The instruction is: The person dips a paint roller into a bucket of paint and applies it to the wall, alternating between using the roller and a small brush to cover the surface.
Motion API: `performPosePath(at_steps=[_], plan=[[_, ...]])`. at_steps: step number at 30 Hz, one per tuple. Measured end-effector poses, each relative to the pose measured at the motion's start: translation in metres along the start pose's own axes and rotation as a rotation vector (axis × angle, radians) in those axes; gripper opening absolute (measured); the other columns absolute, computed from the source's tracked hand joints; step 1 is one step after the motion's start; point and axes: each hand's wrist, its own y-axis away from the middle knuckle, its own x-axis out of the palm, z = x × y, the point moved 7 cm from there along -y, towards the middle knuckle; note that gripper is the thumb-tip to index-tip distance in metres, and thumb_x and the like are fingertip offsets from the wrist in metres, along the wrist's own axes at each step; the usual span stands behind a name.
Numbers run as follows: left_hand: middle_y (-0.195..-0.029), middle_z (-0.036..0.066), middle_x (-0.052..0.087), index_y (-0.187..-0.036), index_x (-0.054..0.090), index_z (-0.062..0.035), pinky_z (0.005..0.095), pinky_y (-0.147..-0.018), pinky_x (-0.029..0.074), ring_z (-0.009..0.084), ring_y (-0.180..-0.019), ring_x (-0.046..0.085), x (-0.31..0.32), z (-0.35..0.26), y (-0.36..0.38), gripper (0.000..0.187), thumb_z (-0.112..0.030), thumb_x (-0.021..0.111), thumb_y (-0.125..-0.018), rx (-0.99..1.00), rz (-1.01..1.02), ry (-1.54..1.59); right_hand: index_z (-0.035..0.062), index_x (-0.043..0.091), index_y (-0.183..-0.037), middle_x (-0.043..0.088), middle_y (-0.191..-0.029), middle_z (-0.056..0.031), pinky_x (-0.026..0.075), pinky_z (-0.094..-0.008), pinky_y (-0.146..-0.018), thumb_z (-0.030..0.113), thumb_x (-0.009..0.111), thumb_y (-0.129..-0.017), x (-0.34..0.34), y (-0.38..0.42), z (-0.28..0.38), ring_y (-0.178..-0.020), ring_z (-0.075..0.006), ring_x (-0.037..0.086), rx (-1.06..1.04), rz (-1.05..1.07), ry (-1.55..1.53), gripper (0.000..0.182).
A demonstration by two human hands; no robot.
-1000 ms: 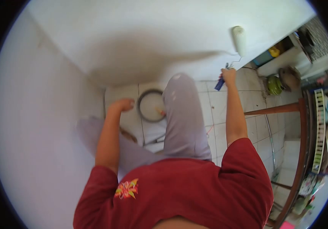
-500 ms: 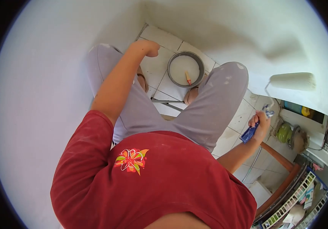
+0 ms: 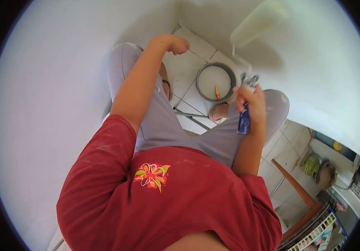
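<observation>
My right hand (image 3: 252,102) is wrapped round the blue handle of a paint roller (image 3: 260,21), raised above my right knee. The roller's pale sleeve overlaps the wall ahead of me, and a paint-smeared wire frame links it to the handle. My left hand (image 3: 177,44) hangs past my left knee with its fingers curled in and nothing seen in them. Between my feet stands a round grey bucket (image 3: 198,83) of white paint (image 3: 210,81). A small paintbrush (image 3: 217,91) with a red handle end lies inside it, near the rim.
White walls (image 3: 42,108) close in at the left and ahead, meeting in a corner. Metal legs (image 3: 192,115) cross the tiled floor (image 3: 180,69) below me. At the right are a wooden chair part (image 3: 295,184), a green gas cylinder (image 3: 312,164) and a white rack (image 3: 314,234).
My right hand has swung the paint roller left and forward, from beside the shelf to above my right knee. My view has shifted slightly; the left hand stays curled near the knee.
</observation>
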Motion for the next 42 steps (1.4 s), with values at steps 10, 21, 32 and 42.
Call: performPosePath(at_steps=[10,21,32,42], plan=[[-0.120,0.016,0.053,-0.113,0.056,-0.0112,0.0392,-0.090,0.040,0.0312,-0.111,0.049,-0.010,-0.011,0.013,0.040,-0.010,0.045,-0.074,-0.003,-0.100,-0.073,0.0080,0.043,-0.064,0.039,-0.048,0.0040,0.032,-0.0209,-0.036,0.004,0.054,-0.076,0.011,-0.010,-0.105,-0.036,-0.0052,0.038,0.890,0.188,-0.416,0.017],[-0.118,0.012,0.049,-0.113,0.054,-0.0115,0.0399,-0.085,0.042,0.0295,-0.103,0.051,-0.045,-0.061,0.014,0.038,-0.004,0.046,-0.077,0.459,-0.651,0.127,0.0058,0.045,-0.066,0.040,-0.050,0.0043,0.036,-0.0205,-0.039,0.004,0.052,-0.078,0.026,-0.014,-0.089,-0.038,-0.0039,0.039,0.802,0.165,-0.393,0.014],[-0.113,0.014,0.052,-0.098,0.066,-0.0047,0.0452,-0.090,0.033,0.0272,-0.103,0.049,-0.106,-0.064,0.137,0.040,-0.038,0.048,-0.084,0.821,-1.550,0.428,0.0020,0.043,-0.083,0.048,-0.055,-0.0046,0.038,-0.0269,-0.036,0.004,0.057,-0.069,0.027,-0.022,-0.062,-0.039,-0.0122,0.046,0.349,0.218,0.336,0.020],[-0.100,0.009,0.060,-0.095,0.062,-0.0042,0.0318,-0.078,0.042,0.0222,-0.096,0.052,-0.115,-0.008,0.091,0.026,-0.022,0.047,-0.082,0.500,-1.271,0.836,-0.0001,0.044,-0.089,0.048,-0.054,-0.0040,0.038,-0.0256,-0.036,0.004,0.058,-0.069,0.033,-0.016,-0.070,-0.038,-0.0117,0.046,0.394,0.267,0.377,0.024]])
